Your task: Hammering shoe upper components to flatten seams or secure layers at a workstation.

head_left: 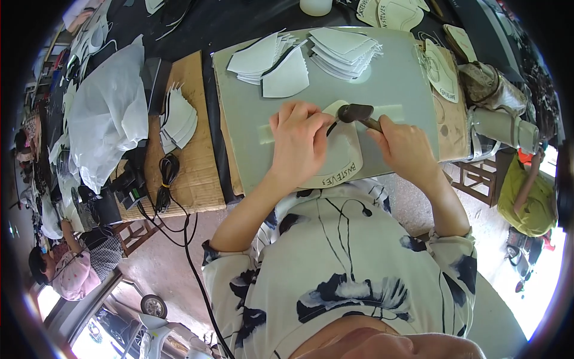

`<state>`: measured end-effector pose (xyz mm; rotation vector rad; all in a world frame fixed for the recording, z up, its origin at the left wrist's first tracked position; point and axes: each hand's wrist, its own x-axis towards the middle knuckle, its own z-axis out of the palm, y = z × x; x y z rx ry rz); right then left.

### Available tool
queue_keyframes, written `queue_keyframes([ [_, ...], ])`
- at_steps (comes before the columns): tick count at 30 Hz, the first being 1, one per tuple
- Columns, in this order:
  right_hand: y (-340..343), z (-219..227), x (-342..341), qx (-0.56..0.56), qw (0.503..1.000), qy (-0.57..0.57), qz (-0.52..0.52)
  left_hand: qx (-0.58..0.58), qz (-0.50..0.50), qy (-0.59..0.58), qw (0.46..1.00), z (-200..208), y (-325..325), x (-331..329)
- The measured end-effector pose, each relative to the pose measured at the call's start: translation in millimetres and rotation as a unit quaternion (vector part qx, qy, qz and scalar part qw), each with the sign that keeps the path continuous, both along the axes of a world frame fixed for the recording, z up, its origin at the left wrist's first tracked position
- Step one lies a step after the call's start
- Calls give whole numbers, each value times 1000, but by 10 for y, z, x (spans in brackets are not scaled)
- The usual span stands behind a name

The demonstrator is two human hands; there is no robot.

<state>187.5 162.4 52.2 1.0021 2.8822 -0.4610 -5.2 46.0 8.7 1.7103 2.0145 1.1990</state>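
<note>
My right hand point(408, 148) is wrapped round the handle of a hammer point(356, 112), whose dark head is over the top of a pale flat template point(350, 157) marked with handwriting. Beside the hammer head, my left hand point(300, 142) has its fingers closed on a thin black strip point(331, 128), one end of which shows past the fingertips. My left hand hides part of the template and whatever else lies under it. The template lies at the near edge of a grey-green work board point(251, 149).
Stacks of white cut pieces point(286, 75), some black-edged, and another white stack point(344, 52) lie at the board's far side. More pieces point(178, 121) rest left on cardboard point(197, 173), near a plastic bag point(110, 113) and coiled black cable point(168, 173). Another person point(72, 272) sits far left.
</note>
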Motion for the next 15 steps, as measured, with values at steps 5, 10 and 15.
queue_keyframes([
  [5, -1, -10, 13, -9, 1000, 15, -2, -35, 5, -10, 999, -8, 35, 36],
  [10, 11, -17, 9, -20, 999, 27, -5, -36, -20, 29, 999, -10, 27, 24],
  [15, 5, -57, 28, -32, 999, 37, -9, -6, 1, -13, 1000, -61, 28, 49],
])
